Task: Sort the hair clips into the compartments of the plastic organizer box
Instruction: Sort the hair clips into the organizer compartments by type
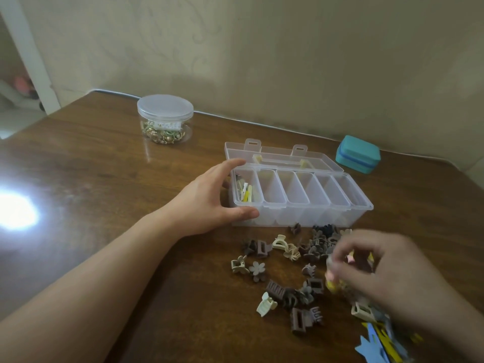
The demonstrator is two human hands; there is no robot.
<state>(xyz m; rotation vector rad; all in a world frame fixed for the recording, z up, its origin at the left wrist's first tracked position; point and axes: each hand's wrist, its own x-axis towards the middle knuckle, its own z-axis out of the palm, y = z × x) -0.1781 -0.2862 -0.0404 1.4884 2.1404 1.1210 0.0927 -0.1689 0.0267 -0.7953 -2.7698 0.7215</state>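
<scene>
left hand: my left hand (209,197) is gripping the near left corner of the clear plastic organizer box (301,216), thumb lying along its front wall and fingers curling round its left end.
right hand: my right hand (377,265) is hovering blurred over the right part of the clip pile, fingers bent together; small yellow and pink clips (332,281) are showing at my fingertips, but i cannot tell whether i am gripping them.
box: the organizer box is sitting on the brown wooden table (104,166) with its hinged lid (277,155) lying open behind it; six long compartments are running side by side.
sorted clips: a few white and yellow flat clips (245,192) are lying in the leftmost compartment.
loose clips: small brown, beige and grey claw clips (288,273) are lying scattered on the table just in front of the box.
near edge: blue and yellow flat clips (379,341) are lying under my right wrist.
far side: a round clear lidded jar (165,119) of trinkets is standing far left; a teal case (358,154) is sitting right of the lid.
</scene>
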